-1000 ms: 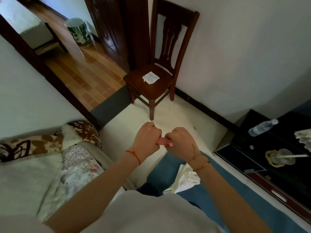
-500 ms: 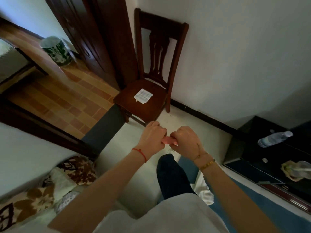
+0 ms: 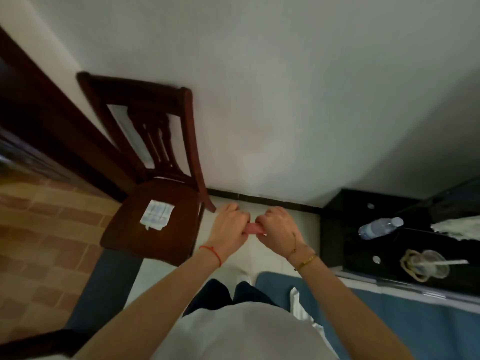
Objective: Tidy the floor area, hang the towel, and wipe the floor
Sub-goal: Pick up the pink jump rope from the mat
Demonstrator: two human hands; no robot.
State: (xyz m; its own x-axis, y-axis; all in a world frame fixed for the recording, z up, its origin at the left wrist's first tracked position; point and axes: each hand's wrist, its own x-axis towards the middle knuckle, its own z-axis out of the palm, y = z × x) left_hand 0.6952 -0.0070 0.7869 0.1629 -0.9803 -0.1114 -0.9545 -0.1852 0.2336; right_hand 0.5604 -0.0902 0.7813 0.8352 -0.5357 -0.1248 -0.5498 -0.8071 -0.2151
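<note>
1. Both hands are raised in front of the person, side by side and nearly touching. The left hand (image 3: 230, 224) and right hand (image 3: 279, 224) each have their fingers curled tightly around one short pink rod-like object (image 3: 253, 229); what it is cannot be told.
2. Below the hands lies a strip of pale tiled floor (image 3: 259, 253), bounded ahead by a black skirting strip along the white wall (image 3: 285, 100).
3. A dark wooden chair (image 3: 153, 203) stands just left of the hands, a folded white paper (image 3: 156, 215) on its seat.
4. A black low cabinet (image 3: 389, 245) closes the right side, carrying a lying clear plastic bottle (image 3: 380, 228).
5. A white cloth (image 3: 301, 305), possibly the towel, lies on a blue mat (image 3: 415, 326) by the person's right leg.
</note>
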